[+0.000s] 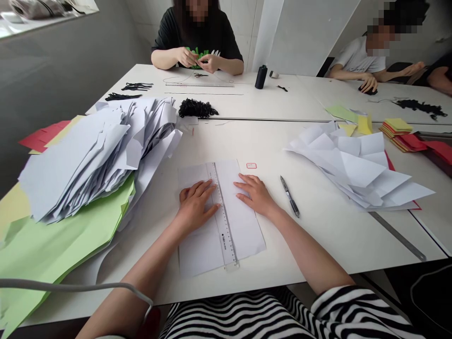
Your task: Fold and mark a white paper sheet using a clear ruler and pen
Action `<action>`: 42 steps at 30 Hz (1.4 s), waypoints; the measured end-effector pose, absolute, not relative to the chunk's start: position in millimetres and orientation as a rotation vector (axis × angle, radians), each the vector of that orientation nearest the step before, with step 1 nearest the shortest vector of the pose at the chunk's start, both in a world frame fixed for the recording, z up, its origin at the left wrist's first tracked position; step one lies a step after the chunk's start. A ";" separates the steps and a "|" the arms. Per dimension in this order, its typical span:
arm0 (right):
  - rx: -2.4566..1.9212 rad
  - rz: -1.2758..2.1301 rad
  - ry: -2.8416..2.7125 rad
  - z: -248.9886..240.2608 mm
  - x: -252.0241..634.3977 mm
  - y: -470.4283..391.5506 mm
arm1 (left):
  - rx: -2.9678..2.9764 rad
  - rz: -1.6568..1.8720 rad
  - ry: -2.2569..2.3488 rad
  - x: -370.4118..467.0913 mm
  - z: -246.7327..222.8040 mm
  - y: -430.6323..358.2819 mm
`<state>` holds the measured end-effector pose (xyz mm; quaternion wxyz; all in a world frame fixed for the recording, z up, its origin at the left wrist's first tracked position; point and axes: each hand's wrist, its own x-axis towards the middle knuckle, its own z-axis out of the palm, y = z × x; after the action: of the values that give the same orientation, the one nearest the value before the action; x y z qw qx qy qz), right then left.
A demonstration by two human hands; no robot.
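Note:
A white sheet of paper [247,235] lies on the table in front of me, with a clear plastic ruler [226,221] laid lengthwise across it. My left hand [196,205] rests on the sheet's left part, its fingers spread and some tips touching the ruler's left edge. On the right side of the sheet, my right hand [256,193] lies with fingers stretched out, apart from the ruler. Neither hand holds anything. To the right of my right hand is a pen [290,197]. Just beyond the sheet sits a small red-outlined label [251,165].
A tall stack of white paper [77,160] over green sheets [70,245] stands left. Folded white sheets [353,165] and a metal ruler [399,235] lie right. A grey cable [70,285] crosses near my left forearm. Across the table, a person [197,42] sits behind black cord [197,108].

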<state>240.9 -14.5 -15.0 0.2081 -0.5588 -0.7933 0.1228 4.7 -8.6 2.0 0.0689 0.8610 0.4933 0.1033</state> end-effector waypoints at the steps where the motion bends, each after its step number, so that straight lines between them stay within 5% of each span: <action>1: -1.556 0.341 -2.207 -14.8 240.9 -14.5 | 2.590 0.310 1.484 4.7 2.0 -8.6; 42: -1.529 0.330 -2.203 -16.6 238.4 -14.3 | 2.590 0.309 1.489 2.6 2.0 -7.1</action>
<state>238.4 -14.3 -16.6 0.2180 -0.5522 -0.7958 0.1193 2.6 -7.1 2.0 0.0690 0.8602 0.4946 0.1027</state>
